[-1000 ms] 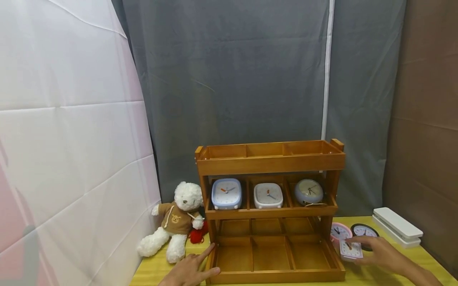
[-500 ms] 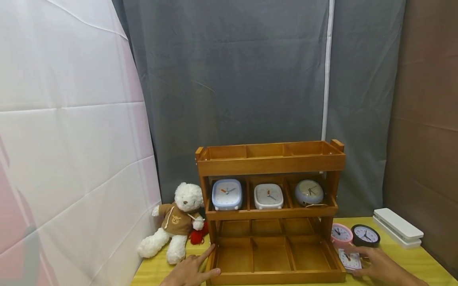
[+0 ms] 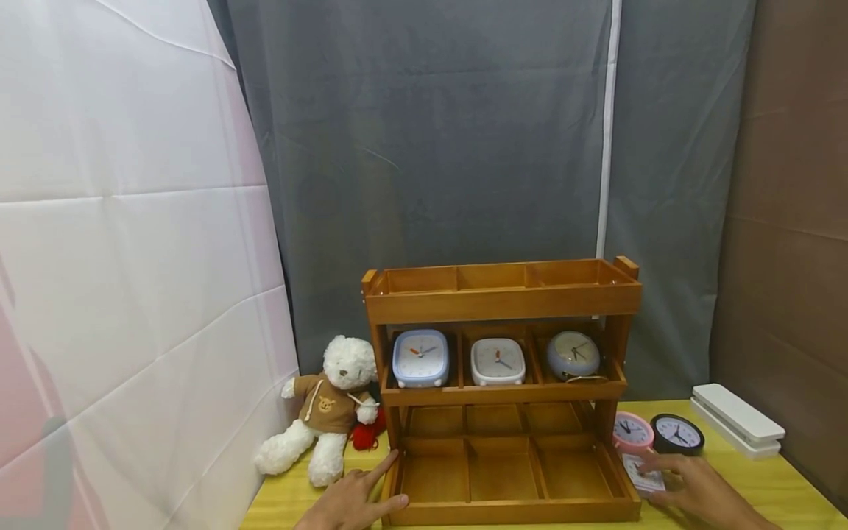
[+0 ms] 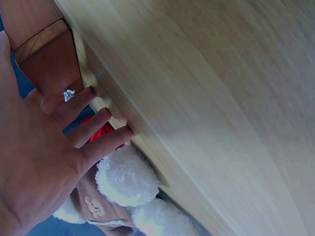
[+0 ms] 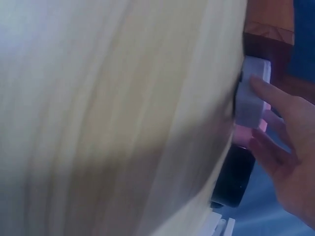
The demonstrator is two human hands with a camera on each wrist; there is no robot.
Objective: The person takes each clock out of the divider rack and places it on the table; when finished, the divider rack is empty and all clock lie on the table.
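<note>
At the lower right of the frame, the right hand (image 3: 702, 489) is pinching a small white square clock (image 3: 645, 484) between thumb and fingers, low over the yellow counter (image 3: 751, 482), just beside the right end of a brown wooden three-tier shelf (image 3: 503, 303). Whether the clock's underside is touching the counter, one cannot tell. Just above it in the frame, a pink round clock (image 3: 632, 432) and a black-rimmed round clock (image 3: 677, 434) are sitting side by side, with a long white plastic object (image 3: 737, 419) lying farther right. At the lower centre-left, the left hand (image 3: 347, 504) is spreading its fingers, with index finger and thumb touching the shelf's left end. Across the middle tier, a blue-rimmed square clock (image 3: 420, 359), a white rounded-square clock (image 3: 498, 362) and a blue-grey round clock (image 3: 573, 355) are occupying separate compartments. A white plush bear in a brown hoodie (image 3: 329, 405) is sitting left of the shelf.
</note>
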